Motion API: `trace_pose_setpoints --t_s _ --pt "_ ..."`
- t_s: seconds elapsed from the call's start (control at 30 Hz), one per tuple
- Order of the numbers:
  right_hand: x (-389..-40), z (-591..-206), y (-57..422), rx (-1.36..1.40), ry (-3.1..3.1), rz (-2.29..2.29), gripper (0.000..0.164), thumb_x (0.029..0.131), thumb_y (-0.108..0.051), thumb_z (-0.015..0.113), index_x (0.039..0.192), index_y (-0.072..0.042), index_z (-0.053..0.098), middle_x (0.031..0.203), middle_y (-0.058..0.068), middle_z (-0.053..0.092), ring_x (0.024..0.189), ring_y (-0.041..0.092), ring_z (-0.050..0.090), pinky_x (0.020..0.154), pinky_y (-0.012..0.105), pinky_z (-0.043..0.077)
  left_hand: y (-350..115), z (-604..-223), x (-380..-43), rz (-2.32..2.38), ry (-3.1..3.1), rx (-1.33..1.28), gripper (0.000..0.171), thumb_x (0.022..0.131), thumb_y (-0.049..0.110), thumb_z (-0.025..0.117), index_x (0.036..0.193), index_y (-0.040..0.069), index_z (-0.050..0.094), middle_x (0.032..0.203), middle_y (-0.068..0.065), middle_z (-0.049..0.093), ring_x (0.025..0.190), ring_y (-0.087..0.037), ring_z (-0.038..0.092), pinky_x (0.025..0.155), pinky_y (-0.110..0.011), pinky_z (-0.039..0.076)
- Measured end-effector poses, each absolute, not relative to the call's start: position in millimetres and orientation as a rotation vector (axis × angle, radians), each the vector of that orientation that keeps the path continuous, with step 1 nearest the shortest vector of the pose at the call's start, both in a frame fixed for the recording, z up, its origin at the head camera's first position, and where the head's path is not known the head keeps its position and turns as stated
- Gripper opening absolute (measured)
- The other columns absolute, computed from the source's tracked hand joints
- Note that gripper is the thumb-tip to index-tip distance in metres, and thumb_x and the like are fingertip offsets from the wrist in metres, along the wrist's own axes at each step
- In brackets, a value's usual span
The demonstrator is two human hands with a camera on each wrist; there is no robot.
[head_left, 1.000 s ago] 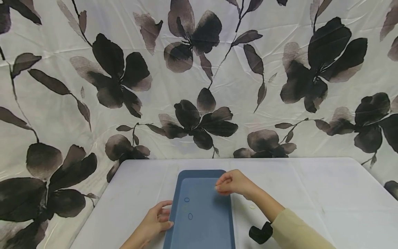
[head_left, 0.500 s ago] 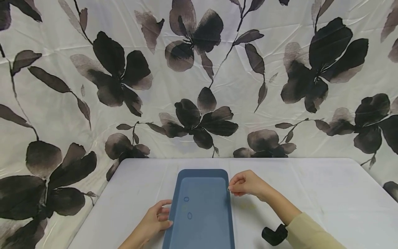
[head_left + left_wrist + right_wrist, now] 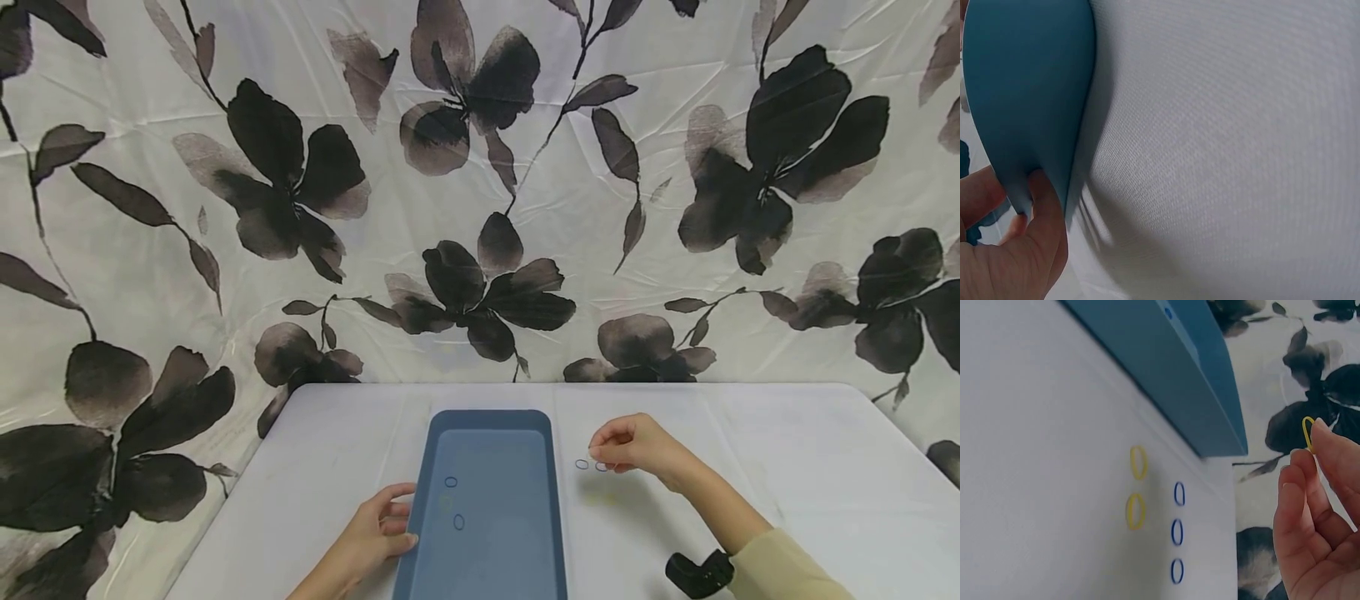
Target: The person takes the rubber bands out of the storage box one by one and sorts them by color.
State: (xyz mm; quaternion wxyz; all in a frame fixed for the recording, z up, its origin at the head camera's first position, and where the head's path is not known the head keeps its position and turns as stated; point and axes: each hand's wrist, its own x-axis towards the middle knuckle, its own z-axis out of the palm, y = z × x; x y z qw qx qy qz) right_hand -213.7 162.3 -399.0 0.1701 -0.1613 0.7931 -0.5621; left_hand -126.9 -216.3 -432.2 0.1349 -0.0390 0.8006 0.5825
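My left hand point(image 3: 372, 527) grips the long left rim of a blue tray point(image 3: 498, 550), thumb and fingers on its edge in the left wrist view. On the tray lie two blue rubber bands point(image 3: 459, 522) and one faint yellow rubber band point(image 3: 446, 502). Right of the tray, above the table, my right hand point(image 3: 637, 447) pinches a yellow rubber band point(image 3: 1307, 434) between thumb and fingertip. Beneath it in the right wrist view are two yellow rubber bands point(image 3: 1139, 462) and a row of three blue rubber bands point(image 3: 1177, 532). My right fingers partly cover these in the head view.
The tray stands on a white table point(image 3: 787, 467), its raised rim between my two hands. Behind the table's far edge hangs a white cloth point(image 3: 600, 208) with dark flowers. A black strap-like piece point(image 3: 699, 574) is at my right wrist by the sleeve.
My right hand has moved right, from above the tray's right edge to above the bands on the table. My left hand and the tray have stayed in place.
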Motion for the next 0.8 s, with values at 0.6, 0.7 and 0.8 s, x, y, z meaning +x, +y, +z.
trace_pose_setpoints --t_s 0.6,0.7,0.8 --pt "-206.8 -417.6 195.6 -0.329 2.210 -1.622 0.025 0.083 -0.013 0.069 0.093 0.010 0.064 0.071 0.000 0.063 0.067 0.014 0.060 0.064 0.031 0.054 -216.2 -433.1 -125.9 1.711 2.297 -0.097 0.069 0.074 -0.014 0.064 0.135 -0.008 0.034 0.113 -0.024 0.053 0.096 -0.030 0.061 0.076 -0.039 0.054" --pt "-204.1 -424.9 196.3 -0.305 2.211 -1.621 0.026 0.083 -0.010 0.068 0.095 0.012 0.062 0.069 -0.002 0.063 0.067 0.013 0.059 0.063 0.029 0.053 -215.8 -433.5 -126.2 1.720 2.299 -0.108 0.069 0.074 -0.015 0.064 0.136 -0.008 0.034 0.113 -0.024 0.053 0.095 -0.030 0.061 0.076 -0.039 0.054" --pt "-201.0 -433.3 196.6 -0.301 2.203 -1.619 0.026 0.083 -0.007 0.067 0.095 0.015 0.061 0.068 -0.002 0.063 0.066 0.012 0.058 0.060 0.026 0.051 -216.1 -433.7 -126.4 1.721 2.298 -0.111 0.070 0.074 -0.014 0.065 0.136 -0.008 0.033 0.113 -0.024 0.052 0.095 -0.029 0.061 0.076 -0.038 0.054"
